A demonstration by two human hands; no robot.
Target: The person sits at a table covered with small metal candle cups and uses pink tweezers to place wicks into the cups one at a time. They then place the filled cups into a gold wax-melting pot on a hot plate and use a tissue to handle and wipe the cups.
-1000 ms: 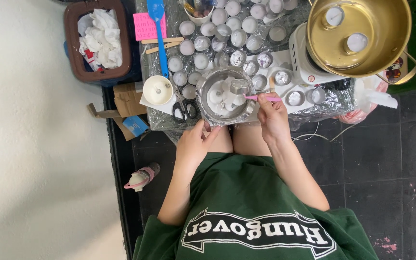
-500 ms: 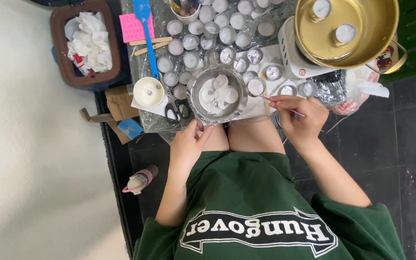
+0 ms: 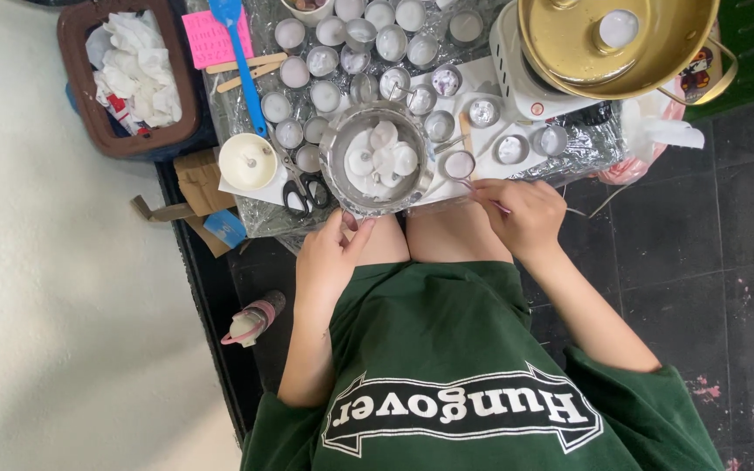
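Note:
My left hand (image 3: 329,260) rests on my thigh, fingertips apart and reaching the near rim of a metal bowl (image 3: 337,179) that holds white wax pieces (image 3: 381,160). My right hand (image 3: 524,214) pinches a thin stick (image 3: 492,204) at the table's near edge, just below a small round tin cup (image 3: 460,165). Several more small tins (image 3: 368,39), some filled with white wax, cover the foil-wrapped table (image 3: 259,222).
A brass pot (image 3: 569,61) sits on a white burner (image 3: 517,78) at the right. Black scissors (image 3: 305,194), a white cup (image 3: 248,161), a blue spatula (image 3: 242,61), wooden sticks (image 3: 242,70) and a pink note (image 3: 211,39) lie at the left. A brown bin (image 3: 76,96) holds tissues. A bottle (image 3: 253,320) lies on the dark floor.
My right hand left the bowl, swung out to the right with the thin stick, then came back a little toward the small tin. My left hand slid slightly left.

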